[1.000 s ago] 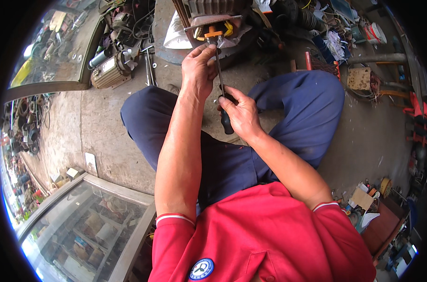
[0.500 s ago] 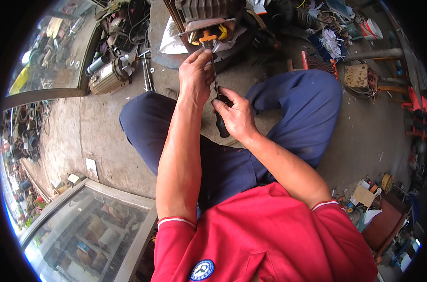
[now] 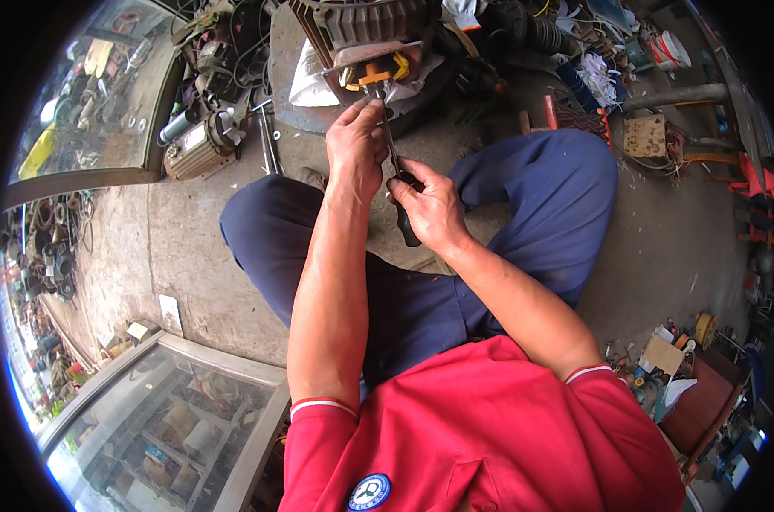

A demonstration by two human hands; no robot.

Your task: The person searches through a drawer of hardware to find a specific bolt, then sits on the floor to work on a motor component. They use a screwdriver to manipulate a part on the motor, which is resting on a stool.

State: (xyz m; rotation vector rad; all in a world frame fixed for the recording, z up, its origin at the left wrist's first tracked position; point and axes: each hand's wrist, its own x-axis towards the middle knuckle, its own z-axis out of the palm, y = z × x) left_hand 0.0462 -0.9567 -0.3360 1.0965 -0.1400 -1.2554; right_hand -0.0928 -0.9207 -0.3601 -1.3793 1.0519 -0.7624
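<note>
A grey ribbed electric motor (image 3: pixel 371 30) lies ahead of me, its terminal box open towards me. Inside the box sit an orange terminal block (image 3: pixel 375 78) and yellow-sleeved wires (image 3: pixel 401 66). My left hand (image 3: pixel 357 145) is closed just below the block, thumb and fingertips pinched together; what they pinch is too small to tell. My right hand (image 3: pixel 434 207) grips a screwdriver (image 3: pixel 406 225) by its black handle. The metal shaft runs up past my left fingers towards the block, and its tip is hard to make out.
The motor rests on a round, dark stand (image 3: pixel 306 117) with white sheeting. A smaller motor (image 3: pixel 201 149) lies on the floor to the left, beside metal rods (image 3: pixel 269 141). A glass-topped cabinet (image 3: pixel 169 427) stands near left. Scrap and a white bucket (image 3: pixel 668 51) fill the far right.
The view has shifted slightly, so the motor sits a little lower in the picture. Both hands keep their holds; the screwdriver's handle leans slightly more to the right.
</note>
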